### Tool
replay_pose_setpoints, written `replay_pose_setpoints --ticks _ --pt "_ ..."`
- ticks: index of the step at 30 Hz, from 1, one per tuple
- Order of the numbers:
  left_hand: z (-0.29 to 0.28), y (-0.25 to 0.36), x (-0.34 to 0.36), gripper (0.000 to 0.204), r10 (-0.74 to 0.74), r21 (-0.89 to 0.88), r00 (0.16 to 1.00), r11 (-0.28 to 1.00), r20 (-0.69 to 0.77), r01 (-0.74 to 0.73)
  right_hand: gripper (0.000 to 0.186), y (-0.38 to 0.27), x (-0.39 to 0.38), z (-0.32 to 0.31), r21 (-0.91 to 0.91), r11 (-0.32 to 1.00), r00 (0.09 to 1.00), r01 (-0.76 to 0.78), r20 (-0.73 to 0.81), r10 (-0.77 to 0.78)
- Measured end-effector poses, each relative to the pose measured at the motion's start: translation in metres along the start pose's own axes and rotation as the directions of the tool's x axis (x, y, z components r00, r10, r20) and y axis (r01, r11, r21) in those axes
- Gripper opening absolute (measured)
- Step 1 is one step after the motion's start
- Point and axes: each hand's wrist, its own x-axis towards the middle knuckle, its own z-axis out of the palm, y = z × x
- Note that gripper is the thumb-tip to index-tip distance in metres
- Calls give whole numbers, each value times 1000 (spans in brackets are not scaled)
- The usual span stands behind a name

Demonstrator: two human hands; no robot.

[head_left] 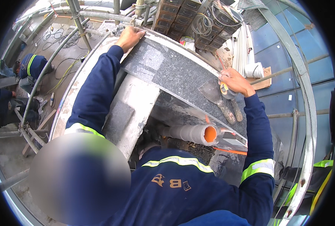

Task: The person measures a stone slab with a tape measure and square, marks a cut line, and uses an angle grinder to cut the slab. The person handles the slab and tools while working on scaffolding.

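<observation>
A speckled dark grey stone slab (175,75) lies across the top of the structure in front of me. At its far left corner is my left hand (130,38), fingers closed together at the edge; what they pinch, if anything, is hidden. My right hand (235,81) is closed around a tape measure (224,89) with a yellow face, over the slab's right part. A thin red stick (220,59) stands up by those fingers. Just beside the tape measure, a flat scraper (212,93) and another worn-handled tool (236,109) rest on the stone.
Under the slab's near edge, a grey pipe (190,133) with an orange inside sticks out of a cavity. Stacked drawer boxes (175,17) stand beyond, near a white bucket (254,70). Scaffold tubes (306,113) curve around me. Co-workers (33,67) bend down at left; a round blur covers the lower left.
</observation>
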Motion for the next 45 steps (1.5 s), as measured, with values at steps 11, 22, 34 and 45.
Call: replay_pose_setpoints --ticks 11,22,34,45 --pt "-80 18 -113 29 -25 226 972 974 233 -29 31 -59 -58 51 195 971 978 -135 186 99" --pt "-78 7 -127 29 -184 -79 954 975 236 208 31 -53 -45 57 244 946 938 -213 324 127" --pt "-69 21 -143 23 -173 30 984 985 34 172 32 -59 -45 62 175 957 950 -232 254 184" --pt "-60 4 -132 23 -97 10 995 995 -4 98 33 -52 -43 62 119 972 961 -201 219 171"
